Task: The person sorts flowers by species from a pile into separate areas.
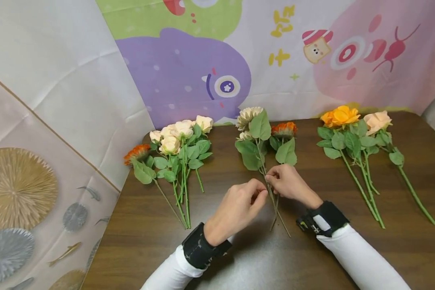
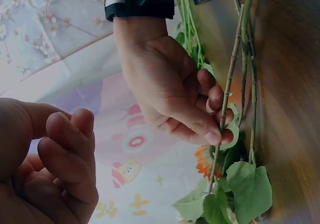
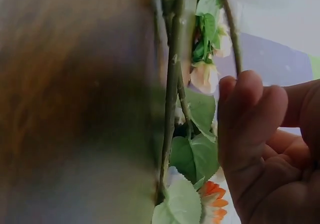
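Observation:
My right hand point(image 1: 289, 183) pinches a thin brownish stem point(image 2: 227, 79) between thumb and fingertips. The stem belongs to the middle group, where a cream artificial flower point(image 1: 249, 117) tops broad green leaves point(image 1: 259, 125). An orange flower point(image 1: 284, 129) lies just right of it, and several stems cross lower down. My left hand point(image 1: 237, 207) is left of these stems, its fingers loosely curled. In the left wrist view no stem lies between the left fingers point(image 2: 67, 159), which are apart from the stems. The right fingers point(image 3: 250, 109) grip the stem's side in the right wrist view.
Left on the brown table point(image 1: 137, 241) lie cream roses point(image 1: 183, 129) and an orange flower point(image 1: 137, 154). To the right lie an orange-yellow rose point(image 1: 340, 117) and a peach rose point(image 1: 378, 122). A cartoon-printed cloth point(image 1: 188, 72) hangs behind the table.

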`<state>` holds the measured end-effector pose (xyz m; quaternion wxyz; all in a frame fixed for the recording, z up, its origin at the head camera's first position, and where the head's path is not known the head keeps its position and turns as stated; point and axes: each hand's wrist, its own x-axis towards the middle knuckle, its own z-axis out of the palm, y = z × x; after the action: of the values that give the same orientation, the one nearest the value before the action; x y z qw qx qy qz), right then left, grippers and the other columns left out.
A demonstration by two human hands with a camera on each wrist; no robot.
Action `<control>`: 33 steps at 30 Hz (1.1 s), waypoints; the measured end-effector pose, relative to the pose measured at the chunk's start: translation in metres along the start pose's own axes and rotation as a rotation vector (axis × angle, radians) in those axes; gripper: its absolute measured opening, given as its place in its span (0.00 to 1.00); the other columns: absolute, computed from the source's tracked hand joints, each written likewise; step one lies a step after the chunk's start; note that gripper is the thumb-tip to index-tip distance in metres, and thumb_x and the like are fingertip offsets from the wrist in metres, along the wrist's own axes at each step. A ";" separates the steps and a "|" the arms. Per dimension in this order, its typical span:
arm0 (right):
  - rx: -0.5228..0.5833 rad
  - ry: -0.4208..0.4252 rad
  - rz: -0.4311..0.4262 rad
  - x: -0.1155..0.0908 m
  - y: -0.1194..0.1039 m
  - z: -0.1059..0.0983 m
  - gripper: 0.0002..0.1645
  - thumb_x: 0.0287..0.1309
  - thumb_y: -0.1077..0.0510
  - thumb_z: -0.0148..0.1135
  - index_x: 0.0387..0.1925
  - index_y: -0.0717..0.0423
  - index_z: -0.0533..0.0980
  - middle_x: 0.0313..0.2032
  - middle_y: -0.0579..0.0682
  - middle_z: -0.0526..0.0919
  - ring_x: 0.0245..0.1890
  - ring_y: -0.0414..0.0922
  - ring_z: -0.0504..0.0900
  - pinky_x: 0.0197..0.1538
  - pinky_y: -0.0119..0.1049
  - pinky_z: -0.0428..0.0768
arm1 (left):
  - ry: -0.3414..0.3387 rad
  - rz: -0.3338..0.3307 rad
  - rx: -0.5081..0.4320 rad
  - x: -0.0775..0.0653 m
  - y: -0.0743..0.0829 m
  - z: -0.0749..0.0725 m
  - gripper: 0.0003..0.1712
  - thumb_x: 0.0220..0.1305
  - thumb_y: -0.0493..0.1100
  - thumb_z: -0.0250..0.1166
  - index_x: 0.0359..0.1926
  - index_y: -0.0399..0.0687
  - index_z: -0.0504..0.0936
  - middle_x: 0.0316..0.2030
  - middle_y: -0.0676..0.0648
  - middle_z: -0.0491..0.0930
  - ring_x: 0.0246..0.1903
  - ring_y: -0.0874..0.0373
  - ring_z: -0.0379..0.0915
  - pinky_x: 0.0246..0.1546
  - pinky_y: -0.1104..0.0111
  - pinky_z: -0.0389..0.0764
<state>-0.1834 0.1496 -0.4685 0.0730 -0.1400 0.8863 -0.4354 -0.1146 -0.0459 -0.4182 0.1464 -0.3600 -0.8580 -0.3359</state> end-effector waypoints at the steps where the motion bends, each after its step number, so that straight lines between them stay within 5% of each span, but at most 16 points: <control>1: 0.000 -0.002 0.006 0.000 0.001 0.000 0.10 0.68 0.63 0.56 0.35 0.66 0.81 0.16 0.49 0.77 0.13 0.42 0.75 0.19 0.35 0.74 | -0.004 0.000 0.003 0.000 0.000 0.000 0.03 0.68 0.35 0.60 0.36 0.44 0.80 0.27 0.52 0.82 0.24 0.68 0.74 0.27 0.82 0.71; 18: 0.045 -0.103 0.090 0.001 0.005 -0.003 0.12 0.67 0.61 0.57 0.33 0.66 0.82 0.16 0.51 0.80 0.15 0.42 0.80 0.23 0.39 0.81 | -0.023 -0.001 0.028 0.000 0.002 0.000 0.03 0.66 0.35 0.60 0.35 0.45 0.80 0.25 0.54 0.80 0.22 0.70 0.70 0.24 0.83 0.69; 33: -0.143 -0.114 0.049 -0.018 -0.018 -0.026 0.11 0.65 0.57 0.61 0.30 0.60 0.82 0.15 0.48 0.79 0.13 0.42 0.78 0.22 0.37 0.77 | -0.027 -0.070 0.078 0.003 -0.008 -0.015 0.04 0.68 0.38 0.61 0.37 0.44 0.82 0.24 0.54 0.79 0.21 0.67 0.70 0.24 0.76 0.72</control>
<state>-0.1691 0.1644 -0.4384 0.1238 -0.1479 0.9127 -0.3602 -0.1225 -0.0586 -0.4097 0.1367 -0.3282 -0.8845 -0.3022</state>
